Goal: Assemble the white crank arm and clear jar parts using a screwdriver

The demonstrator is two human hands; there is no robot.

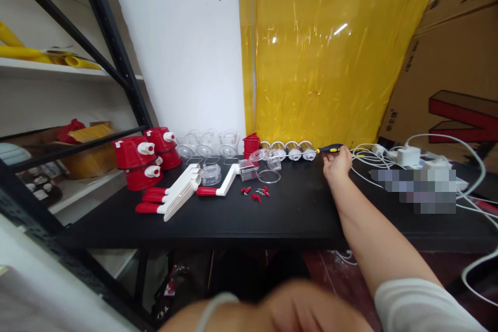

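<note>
My right hand (337,162) reaches to the back of the black table. Its fingers are closed on the black and yellow handle of a screwdriver (330,149), whose thin shaft points left, in front of a row of metal drums (293,151). Blurred and close to the camera, my left hand (307,308) shows at the bottom edge; its fingers cannot be made out. Left of the drums are a red plastic part (251,145) and clear plastic pieces (248,170). Small red-headed screws (257,197) lie scattered nearer the front.
Red housings (140,179) with white spouts are stacked at the left. White crank handles (182,187) with red grips lie beside them. Clear cups (228,148) line the wall. White cables and adapters (408,156) spread over the right end, near a large carton (447,62).
</note>
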